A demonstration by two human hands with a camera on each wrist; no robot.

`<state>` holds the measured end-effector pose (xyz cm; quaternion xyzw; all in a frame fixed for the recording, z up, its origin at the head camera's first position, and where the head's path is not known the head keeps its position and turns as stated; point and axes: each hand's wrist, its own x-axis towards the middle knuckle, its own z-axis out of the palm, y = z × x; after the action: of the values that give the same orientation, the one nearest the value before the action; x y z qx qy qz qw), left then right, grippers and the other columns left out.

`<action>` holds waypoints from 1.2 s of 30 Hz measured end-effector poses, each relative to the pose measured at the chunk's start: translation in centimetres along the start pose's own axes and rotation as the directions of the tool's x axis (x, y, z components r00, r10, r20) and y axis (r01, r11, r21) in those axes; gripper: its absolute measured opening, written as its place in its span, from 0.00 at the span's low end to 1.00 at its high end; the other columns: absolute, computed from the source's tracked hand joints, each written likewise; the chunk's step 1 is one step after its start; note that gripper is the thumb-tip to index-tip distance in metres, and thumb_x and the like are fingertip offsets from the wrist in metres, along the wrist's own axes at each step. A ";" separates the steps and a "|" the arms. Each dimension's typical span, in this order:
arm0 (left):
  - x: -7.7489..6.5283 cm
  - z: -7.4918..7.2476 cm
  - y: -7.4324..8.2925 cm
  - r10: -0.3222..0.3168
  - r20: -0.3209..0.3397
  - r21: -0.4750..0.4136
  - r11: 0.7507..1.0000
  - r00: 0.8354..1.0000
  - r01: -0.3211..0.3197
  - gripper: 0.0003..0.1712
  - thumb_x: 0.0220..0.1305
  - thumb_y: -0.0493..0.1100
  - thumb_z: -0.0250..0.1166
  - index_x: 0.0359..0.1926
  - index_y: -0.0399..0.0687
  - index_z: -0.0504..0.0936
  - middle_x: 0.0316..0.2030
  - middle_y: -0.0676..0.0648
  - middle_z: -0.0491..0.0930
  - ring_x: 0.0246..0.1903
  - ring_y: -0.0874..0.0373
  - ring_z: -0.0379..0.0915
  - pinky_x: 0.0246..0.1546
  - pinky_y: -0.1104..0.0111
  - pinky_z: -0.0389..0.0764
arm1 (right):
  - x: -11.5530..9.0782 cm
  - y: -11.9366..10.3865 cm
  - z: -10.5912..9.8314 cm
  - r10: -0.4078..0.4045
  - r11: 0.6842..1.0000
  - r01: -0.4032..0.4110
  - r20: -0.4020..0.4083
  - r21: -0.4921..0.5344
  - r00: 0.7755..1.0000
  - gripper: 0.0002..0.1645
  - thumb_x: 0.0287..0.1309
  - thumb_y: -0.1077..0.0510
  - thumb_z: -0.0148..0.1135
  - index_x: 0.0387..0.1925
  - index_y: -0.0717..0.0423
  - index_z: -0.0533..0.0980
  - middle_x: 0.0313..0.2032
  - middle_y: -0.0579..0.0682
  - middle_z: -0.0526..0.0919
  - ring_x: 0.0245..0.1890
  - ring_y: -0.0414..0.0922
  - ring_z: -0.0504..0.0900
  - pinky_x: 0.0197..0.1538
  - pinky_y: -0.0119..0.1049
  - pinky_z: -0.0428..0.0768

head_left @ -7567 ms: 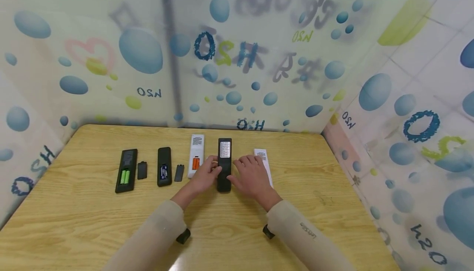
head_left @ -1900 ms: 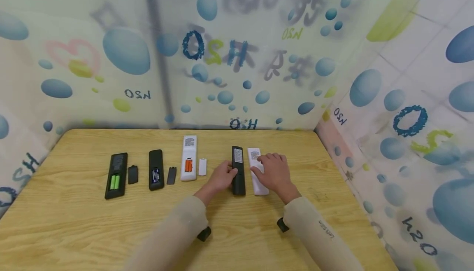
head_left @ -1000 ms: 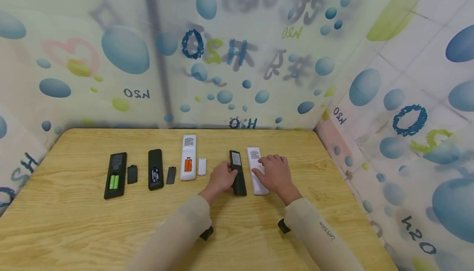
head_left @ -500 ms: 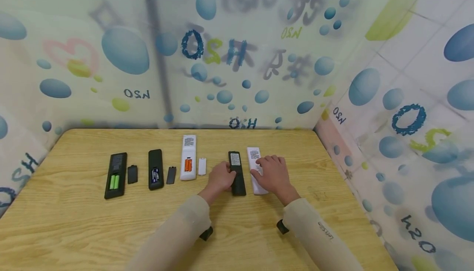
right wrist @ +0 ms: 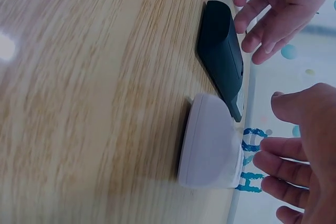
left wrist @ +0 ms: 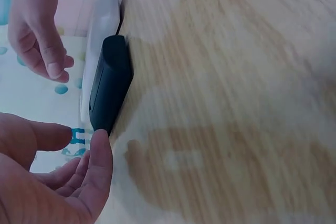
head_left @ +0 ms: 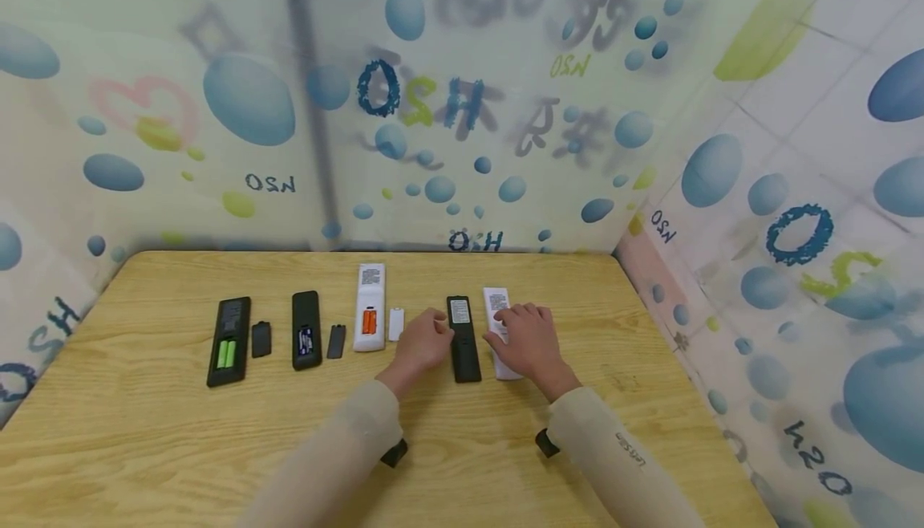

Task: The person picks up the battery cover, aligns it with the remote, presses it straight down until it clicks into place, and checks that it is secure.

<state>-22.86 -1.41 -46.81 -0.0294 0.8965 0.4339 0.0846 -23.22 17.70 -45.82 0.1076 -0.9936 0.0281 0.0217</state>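
Spanning the bench [head_left: 144,432] lie five remotes and three loose battery covers. Both hands hang relaxed, holding nothing: left hand [head_left: 422,343] beside the black remote [head_left: 463,339], right hand [head_left: 530,342] over the white remote [head_left: 498,327]. Opening the black one's cover looks next, needing a thumb push.

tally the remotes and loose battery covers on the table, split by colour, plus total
Black remotes: 3
White remotes: 2
Black battery covers: 2
White battery covers: 1
Total: 8
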 end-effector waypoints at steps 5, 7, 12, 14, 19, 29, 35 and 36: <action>0.1 -1.1 -0.5 0.013 -0.020 0.005 1.000 1.000 -0.013 0.20 0.67 0.44 0.58 0.58 0.43 0.75 0.45 0.46 0.83 0.34 0.58 0.78 0.39 0.66 0.76 | 0.2 -0.4 0.3 -0.030 1.000 0.030 -0.021 -0.005 0.999 0.27 0.63 0.35 0.57 0.53 0.47 0.79 0.52 0.48 0.82 0.57 0.51 0.74 0.64 0.52 0.66; 0.1 -1.4 -0.7 0.015 -0.028 0.001 1.000 0.999 -0.015 0.21 0.66 0.44 0.59 0.58 0.43 0.75 0.42 0.47 0.83 0.31 0.60 0.78 0.38 0.67 0.76 | 0.2 -0.7 0.4 -0.041 0.999 0.041 -0.028 0.004 0.999 0.26 0.63 0.36 0.57 0.52 0.47 0.79 0.53 0.49 0.82 0.57 0.51 0.75 0.64 0.52 0.66; 0.0 -2.4 -1.0 -0.003 -0.026 -0.041 0.999 1.000 0.002 0.21 0.66 0.43 0.59 0.59 0.42 0.74 0.42 0.46 0.82 0.25 0.61 0.78 0.35 0.69 0.77 | 0.5 -1.6 0.5 -0.054 0.998 0.054 -0.021 0.015 0.998 0.27 0.63 0.34 0.56 0.53 0.46 0.79 0.52 0.47 0.82 0.57 0.50 0.75 0.65 0.51 0.65; -0.2 -2.9 -1.0 -0.016 -0.018 -0.066 0.998 1.000 0.015 0.22 0.67 0.44 0.59 0.60 0.42 0.73 0.44 0.46 0.82 0.24 0.61 0.78 0.31 0.70 0.77 | 0.7 -2.0 0.6 -0.054 0.998 0.054 -0.012 0.013 0.998 0.28 0.63 0.33 0.55 0.53 0.45 0.78 0.50 0.46 0.83 0.57 0.49 0.74 0.65 0.50 0.65; -0.4 -4.3 -1.8 -0.023 -0.008 -0.109 0.994 1.000 0.022 0.24 0.69 0.44 0.58 0.62 0.41 0.71 0.47 0.43 0.80 0.23 0.60 0.77 0.26 0.70 0.77 | 1.1 -3.1 0.8 -0.061 0.998 0.061 0.002 0.018 0.998 0.28 0.63 0.33 0.56 0.54 0.46 0.78 0.49 0.45 0.83 0.56 0.48 0.74 0.65 0.50 0.64; -0.4 -7.3 -3.6 -0.041 -0.023 -0.150 0.988 0.999 0.037 0.25 0.70 0.44 0.55 0.65 0.41 0.69 0.51 0.39 0.77 0.30 0.51 0.82 0.28 0.67 0.83 | 1.4 -4.9 0.9 -0.142 0.990 0.142 -0.015 0.010 0.990 0.28 0.64 0.34 0.55 0.56 0.45 0.78 0.55 0.47 0.81 0.58 0.49 0.74 0.66 0.51 0.64; -0.5 -8.9 -4.3 -0.074 -0.028 -0.148 0.987 0.997 0.069 0.25 0.71 0.44 0.55 0.66 0.42 0.68 0.53 0.39 0.76 0.39 0.50 0.80 0.31 0.66 0.84 | 1.6 -6.4 0.9 -0.206 0.978 0.207 -0.039 0.027 0.978 0.26 0.65 0.37 0.56 0.55 0.47 0.78 0.55 0.48 0.81 0.59 0.50 0.74 0.64 0.51 0.65; -0.5 -9.1 -4.5 -0.077 -0.028 -0.146 0.987 0.997 0.072 0.25 0.71 0.44 0.55 0.66 0.42 0.67 0.53 0.38 0.76 0.40 0.49 0.80 0.32 0.66 0.84 | 1.7 -6.6 1.0 -0.214 0.976 0.216 -0.041 0.029 0.976 0.26 0.65 0.37 0.56 0.55 0.47 0.78 0.55 0.48 0.81 0.59 0.50 0.74 0.64 0.51 0.65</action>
<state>-22.96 -11.35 -44.63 -0.0764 0.8622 0.4938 0.0832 -23.50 10.79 -46.39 0.2142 -0.9749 0.0440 0.0413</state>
